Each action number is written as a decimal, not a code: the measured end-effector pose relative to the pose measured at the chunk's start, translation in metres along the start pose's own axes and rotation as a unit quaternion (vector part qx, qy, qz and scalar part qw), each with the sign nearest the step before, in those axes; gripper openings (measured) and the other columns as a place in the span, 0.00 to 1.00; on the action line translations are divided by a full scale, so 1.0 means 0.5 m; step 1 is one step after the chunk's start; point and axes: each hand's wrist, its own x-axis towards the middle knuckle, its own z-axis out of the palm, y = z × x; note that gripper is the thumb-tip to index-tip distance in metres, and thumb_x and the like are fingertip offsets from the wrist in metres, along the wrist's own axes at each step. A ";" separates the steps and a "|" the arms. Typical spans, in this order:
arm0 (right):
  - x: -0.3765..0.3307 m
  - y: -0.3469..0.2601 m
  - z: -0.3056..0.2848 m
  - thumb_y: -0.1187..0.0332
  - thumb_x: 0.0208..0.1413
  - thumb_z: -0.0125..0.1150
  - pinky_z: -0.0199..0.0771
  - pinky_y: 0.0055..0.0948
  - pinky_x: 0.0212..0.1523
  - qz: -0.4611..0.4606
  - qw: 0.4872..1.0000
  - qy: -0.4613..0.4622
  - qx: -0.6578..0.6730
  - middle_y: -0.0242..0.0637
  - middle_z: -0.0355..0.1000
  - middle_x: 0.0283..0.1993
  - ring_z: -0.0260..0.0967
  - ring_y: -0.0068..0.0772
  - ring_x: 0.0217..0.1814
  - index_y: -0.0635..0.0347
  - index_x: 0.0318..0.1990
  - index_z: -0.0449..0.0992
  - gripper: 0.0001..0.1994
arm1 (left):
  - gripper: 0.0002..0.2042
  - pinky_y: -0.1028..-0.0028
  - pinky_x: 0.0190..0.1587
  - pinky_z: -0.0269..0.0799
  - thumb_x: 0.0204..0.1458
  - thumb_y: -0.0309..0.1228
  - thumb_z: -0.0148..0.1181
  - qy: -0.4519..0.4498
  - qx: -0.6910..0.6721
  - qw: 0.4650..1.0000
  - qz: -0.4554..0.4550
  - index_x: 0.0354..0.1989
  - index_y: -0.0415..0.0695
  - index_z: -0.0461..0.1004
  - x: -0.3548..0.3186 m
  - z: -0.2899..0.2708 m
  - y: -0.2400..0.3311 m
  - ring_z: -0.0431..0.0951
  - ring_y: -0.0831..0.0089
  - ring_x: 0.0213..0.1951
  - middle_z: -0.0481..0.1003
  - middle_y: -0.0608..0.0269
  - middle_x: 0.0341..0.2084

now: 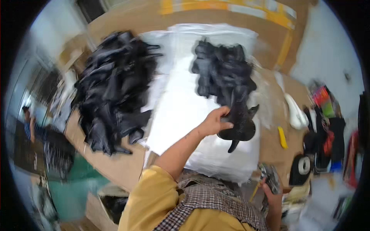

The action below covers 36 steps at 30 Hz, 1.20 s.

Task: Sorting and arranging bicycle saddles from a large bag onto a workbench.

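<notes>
At the right side of a white sheet-covered work surface [169, 119], my left hand [216, 121] has its thumb and fingers closed at the edge of a black leather-like piece [242, 123]. This piece has a rounded lower end with narrow tabs sticking out. Beyond it lies a pile of similar black pieces [223, 65], blurred by motion. Low at the right, my right hand [273, 195] is closed around a grey, shiny object [271, 178] whose kind I cannot make out. A larger heap of glossy black pieces [115, 88] lies to the left of the white sheets.
Cardboard [96, 154] borders the sheets. At the right lie a yellow-handled tool [283, 138] and a white smooth form [296, 111]. Dark and coloured items [327, 134] hang or stand farther right. A person [30, 123] is at the far left, beside a green surface [73, 188].
</notes>
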 end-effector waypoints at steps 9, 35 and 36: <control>-0.013 -0.058 0.033 0.73 0.49 0.57 0.72 0.25 0.37 -0.070 0.992 -0.086 -0.059 0.37 0.68 0.33 0.69 0.27 0.34 0.67 0.43 0.66 0.13 | 0.31 0.69 0.40 0.70 0.48 0.38 0.60 0.684 -0.075 0.713 0.134 0.59 0.42 0.53 -0.133 -0.630 0.561 0.70 0.67 0.44 0.65 0.62 0.48; -0.109 -0.103 -0.004 0.71 0.45 0.64 0.68 0.20 0.38 -0.051 0.996 0.021 -0.067 0.32 0.70 0.34 0.67 0.19 0.36 0.69 0.56 0.60 0.30 | 0.18 0.71 0.37 0.65 0.44 0.25 0.54 0.268 -0.122 0.934 -0.202 0.47 0.47 0.67 0.197 -0.078 -0.189 0.72 0.71 0.35 0.70 0.67 0.35; -0.108 -0.090 -0.011 0.71 0.46 0.64 0.67 0.20 0.40 -0.006 0.995 -0.001 -0.100 0.32 0.70 0.36 0.66 0.19 0.37 0.69 0.57 0.60 0.30 | 0.17 0.73 0.37 0.65 0.43 0.22 0.55 0.253 -0.106 0.948 -0.163 0.45 0.46 0.68 0.210 -0.080 -0.199 0.72 0.71 0.35 0.70 0.66 0.34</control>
